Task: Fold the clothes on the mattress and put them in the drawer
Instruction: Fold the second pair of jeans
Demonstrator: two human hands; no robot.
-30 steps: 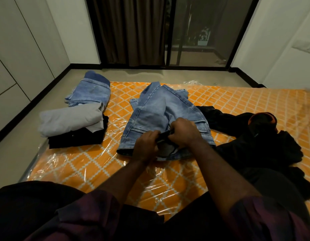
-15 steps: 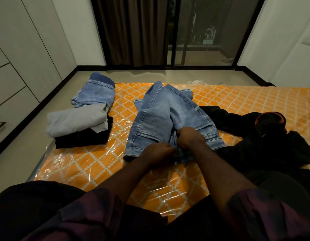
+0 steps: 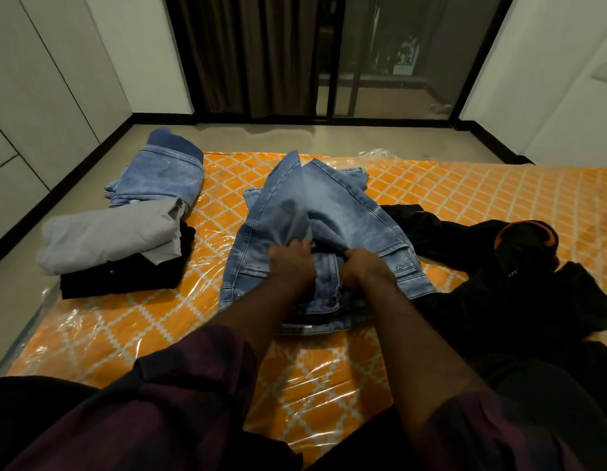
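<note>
On the orange mattress [image 3: 499, 205] the jeans [image 3: 332, 205] lie straight ahead of me, waist nearest and legs running away toward the far edge, while my left hand [image 3: 290, 266] and right hand [image 3: 365, 270], side by side and equally near, each clutch bunched denim just past the waistband.

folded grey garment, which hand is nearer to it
Left. The left hand, gripping the blue denim jeans, lies right of the folded grey garment; the right hand farther right.

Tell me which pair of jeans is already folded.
The far-left jeans, a compact bundle behind the grey garment. The middle jeans lie spread out, gripped by the left hand and right hand.
</note>
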